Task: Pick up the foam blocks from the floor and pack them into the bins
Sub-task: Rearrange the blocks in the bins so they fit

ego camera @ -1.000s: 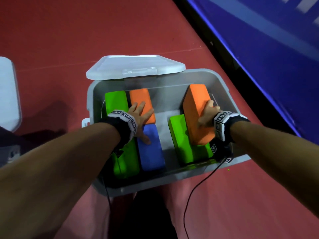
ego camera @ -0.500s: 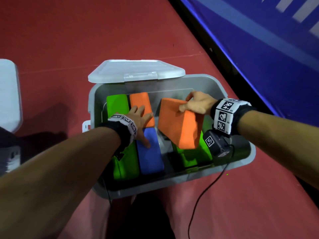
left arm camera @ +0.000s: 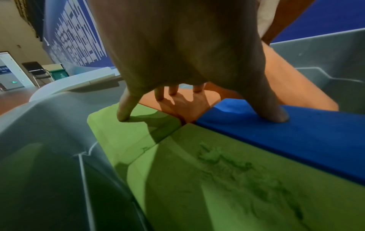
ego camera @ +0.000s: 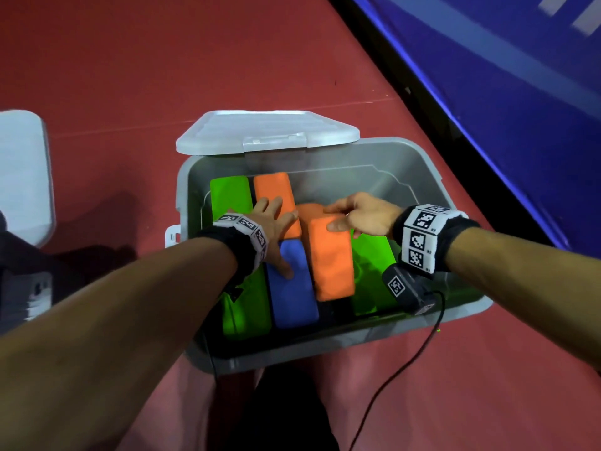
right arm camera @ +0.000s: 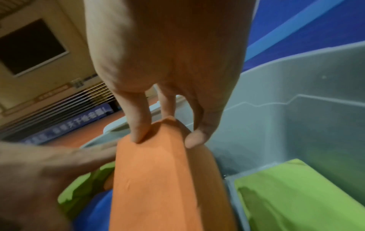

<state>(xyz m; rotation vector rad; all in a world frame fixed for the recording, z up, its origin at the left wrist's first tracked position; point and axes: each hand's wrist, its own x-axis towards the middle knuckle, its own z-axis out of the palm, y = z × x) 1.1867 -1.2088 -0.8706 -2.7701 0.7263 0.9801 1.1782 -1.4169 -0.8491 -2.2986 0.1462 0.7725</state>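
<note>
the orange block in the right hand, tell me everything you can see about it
The orange block is a rectangular slab of soft-looking foam with rounded corners and a faintly dimpled surface. It stands on edge, tilted, inside the grey bin, between the blue block and a green block. The right hand pinches its far upper end between fingers and thumb. Its lower end is hidden.
</note>
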